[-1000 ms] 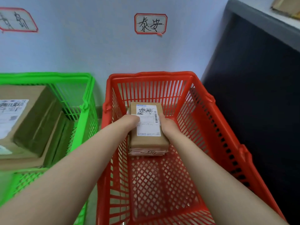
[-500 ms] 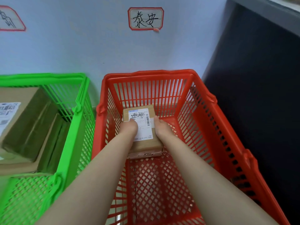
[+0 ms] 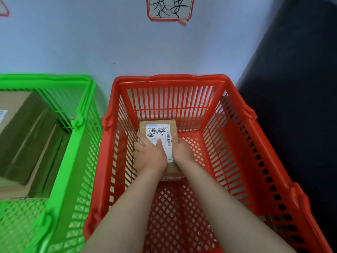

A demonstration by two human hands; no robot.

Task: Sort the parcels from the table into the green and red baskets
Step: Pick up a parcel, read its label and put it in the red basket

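Parcel [image 3: 158, 131]: brown, labelled; low in red basket [image 3: 235, 143], near its 12 o'clock wall; left hand [image 3: 151, 153] and right hand [image 3: 182, 150] clasp it, covering its near half; green basket [image 3: 80, 143] at 9 o'clock, holding cardboard boxes [image 3: 21, 136]; wall sign [image 3: 170, 8] at 12 o'clock; dark panel [image 3: 291, 106] at 3 o'clock.

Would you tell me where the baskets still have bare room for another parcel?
In the red basket, mesh floor is bare between the parcel and the near wall, and right of it up to the right wall. The green basket is crowded: cardboard boxes fill it, leaving only its near mesh floor.
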